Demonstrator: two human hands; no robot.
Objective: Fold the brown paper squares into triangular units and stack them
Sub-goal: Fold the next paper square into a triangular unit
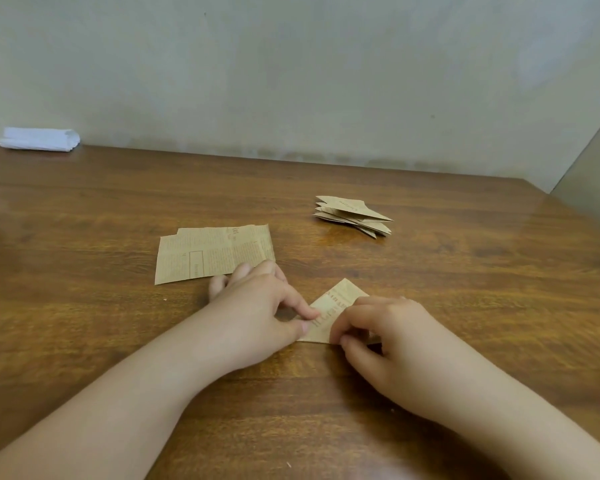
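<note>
Brown paper triangle point(338, 308) lies on the glossy wooden table point(447, 271), pinched by my left hand point(257, 313) and right hand point(378, 327). Unfolded printed squares point(212, 252) lie beyond; folded stack point(352, 214) far right. Plain wall point(291, 71) behind; white cloth point(39, 139) at far-left edge.

White folded cloth, perhaps point(39, 138), on wooden table point(84, 209).

Soft even indoor light, faint sheen on the table point(430, 271), slight blur, wide-angle bowing at edges
</note>
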